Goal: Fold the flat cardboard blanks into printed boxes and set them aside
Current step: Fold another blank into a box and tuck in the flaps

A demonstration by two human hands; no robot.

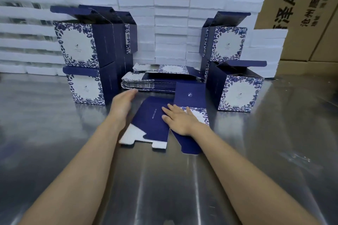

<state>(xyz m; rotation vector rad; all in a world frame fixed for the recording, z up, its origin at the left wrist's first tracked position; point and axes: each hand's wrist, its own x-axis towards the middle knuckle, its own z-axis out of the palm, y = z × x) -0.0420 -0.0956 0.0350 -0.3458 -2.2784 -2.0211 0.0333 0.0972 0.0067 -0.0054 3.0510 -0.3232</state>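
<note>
A flat cardboard blank lay on the steel table, navy with white inner flaps showing at its near edge. The right hand rested palm-down on it, fingers straight and spread, pressing the sheet flat without curling round anything. Just beyond that hand's fingertips, one navy panel of the blank stood raised, a small pale logo on its face. The left hand was held edge-on at the blank's left margin, fingers straight and close together, reaching forward; whether it touched the cardboard could not be told, and it gripped nothing.

Directly past the left hand's fingertips sat a stack of unfolded blanks, lying flat, with one loose sheet tilted across the top. Left of the left hand stood folded boxes two high, white fronts framed in blue floral print, navy sides, top flaps open. Right of the right hand stood a single folded box with its lid flap up, and behind it another box was set higher.

Beyond everything, across from both hands, ran a wall of white foam blocks in tidy columns, with large brown cartons printed in black characters behind them.
</note>
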